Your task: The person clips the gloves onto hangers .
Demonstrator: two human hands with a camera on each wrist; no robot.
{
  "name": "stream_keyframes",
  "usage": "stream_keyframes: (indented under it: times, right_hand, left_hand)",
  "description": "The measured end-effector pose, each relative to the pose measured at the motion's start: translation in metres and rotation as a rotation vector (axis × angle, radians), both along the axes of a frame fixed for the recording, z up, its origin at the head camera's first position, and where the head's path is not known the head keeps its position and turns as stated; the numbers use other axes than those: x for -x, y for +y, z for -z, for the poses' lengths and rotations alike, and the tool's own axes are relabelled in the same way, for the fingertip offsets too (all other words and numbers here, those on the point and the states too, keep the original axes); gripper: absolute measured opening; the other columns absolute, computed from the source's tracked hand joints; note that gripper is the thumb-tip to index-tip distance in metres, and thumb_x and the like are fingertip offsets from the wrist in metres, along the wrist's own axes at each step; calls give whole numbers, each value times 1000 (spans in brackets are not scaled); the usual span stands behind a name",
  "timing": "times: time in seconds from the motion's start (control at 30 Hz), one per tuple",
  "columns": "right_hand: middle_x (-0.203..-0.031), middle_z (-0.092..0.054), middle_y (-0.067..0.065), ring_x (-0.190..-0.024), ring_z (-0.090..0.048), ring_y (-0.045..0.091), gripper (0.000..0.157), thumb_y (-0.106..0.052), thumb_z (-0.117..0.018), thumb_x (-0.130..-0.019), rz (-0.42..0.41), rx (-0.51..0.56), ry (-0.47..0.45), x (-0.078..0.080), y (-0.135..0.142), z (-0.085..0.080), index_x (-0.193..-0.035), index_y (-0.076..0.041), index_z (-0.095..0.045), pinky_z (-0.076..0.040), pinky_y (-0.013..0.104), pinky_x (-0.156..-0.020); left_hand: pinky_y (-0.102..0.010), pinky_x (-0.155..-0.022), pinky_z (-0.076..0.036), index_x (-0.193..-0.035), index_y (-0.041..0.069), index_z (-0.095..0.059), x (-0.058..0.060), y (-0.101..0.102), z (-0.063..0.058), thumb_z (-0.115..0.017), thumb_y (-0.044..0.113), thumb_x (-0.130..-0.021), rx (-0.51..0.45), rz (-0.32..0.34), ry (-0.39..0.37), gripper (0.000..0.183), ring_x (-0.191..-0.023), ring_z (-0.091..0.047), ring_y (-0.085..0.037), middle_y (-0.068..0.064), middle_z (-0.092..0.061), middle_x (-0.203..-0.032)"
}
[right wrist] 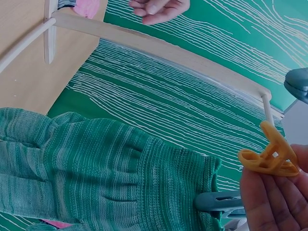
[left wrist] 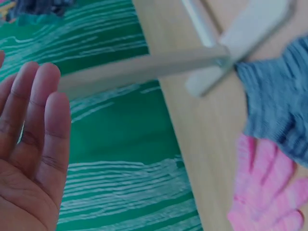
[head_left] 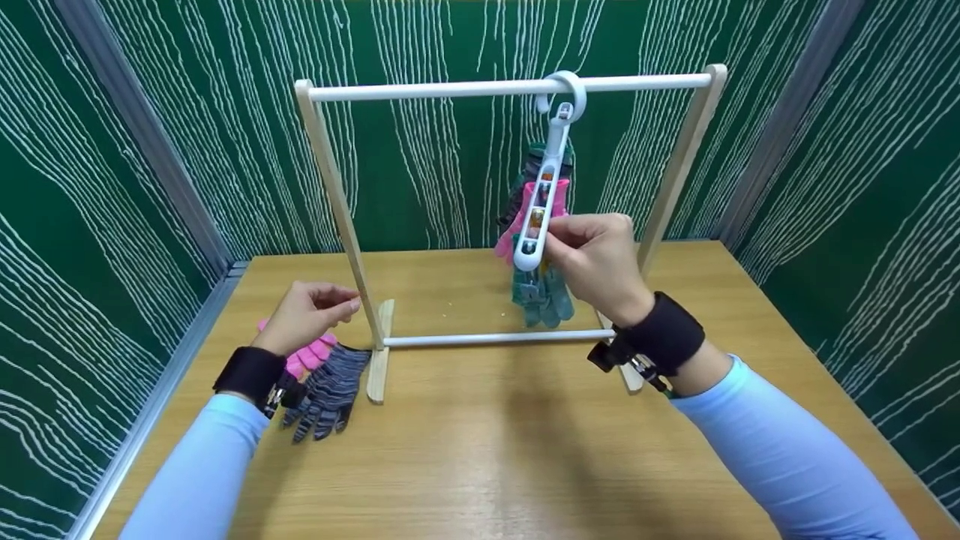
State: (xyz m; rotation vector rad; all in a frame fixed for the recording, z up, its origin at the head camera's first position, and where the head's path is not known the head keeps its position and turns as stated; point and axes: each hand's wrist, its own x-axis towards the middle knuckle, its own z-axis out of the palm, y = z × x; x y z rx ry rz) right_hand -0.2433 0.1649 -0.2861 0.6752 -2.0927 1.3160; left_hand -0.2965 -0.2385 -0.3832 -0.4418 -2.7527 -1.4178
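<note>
A white clip hanger [head_left: 528, 260] hooks over the rack's top bar [head_left: 442, 91], its arm pointing towards me. My right hand [head_left: 600, 255] pinches a yellow clip [right wrist: 269, 156] near the hanger's front end. From a grey-green clip [right wrist: 211, 201] close by hangs a green striped glove [right wrist: 106, 163]. Behind it a pink glove [head_left: 510, 238] and a dark glove [head_left: 516, 199] also hang. Beside the rack's left post [head_left: 341, 210] my left hand [head_left: 304, 315] is raised with relaxed fingers, holding nothing. Below it lie a grey striped glove [head_left: 330, 390] and a pink glove [left wrist: 264, 187].
The wooden rack stands on a wooden table [head_left: 465, 450] on feet such as the left foot [head_left: 377, 375], joined by a white lower bar [head_left: 495, 339]. Green walls [head_left: 420, 172] with white streaks enclose the table at the back and sides.
</note>
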Motion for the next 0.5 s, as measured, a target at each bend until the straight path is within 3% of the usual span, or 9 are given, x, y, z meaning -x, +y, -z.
stream_keyframes:
  times: [0.2, 0.37, 0.5]
  right_hand:
    - [-91, -81, 24, -70, -69, -9, 10, 3, -75, -98, 4, 9, 2, 0, 0, 1, -99, 9, -83, -59, 12, -66]
    - [-91, -81, 26, -71, -68, -11, 10, 5, -75, -97, 16, 15, 6, 1, 0, 2, -99, 11, -82, -58, 11, -68]
    - [-91, -81, 25, -70, -68, -10, 10, 5, -75, -97, 12, 9, 10, 0, 1, 2, -100, 11, -82, -58, 11, -68]
  left_hand:
    - [-23, -79, -58, -128, -7, -74, 5, -8, 17, -72, 14, -105, 83, -53, -33, 31, -95, -71, -22, -25, -78, -115]
    - [-26, -78, -56, -126, -9, -73, 8, -10, 32, -75, 13, -101, 152, -87, -52, 34, -97, -72, -28, -24, -77, -113]
    - [-36, -83, -60, -128, -10, -71, 12, -8, 45, -76, 12, -97, 217, -108, -80, 38, -104, -73, -35, -27, -76, -117]
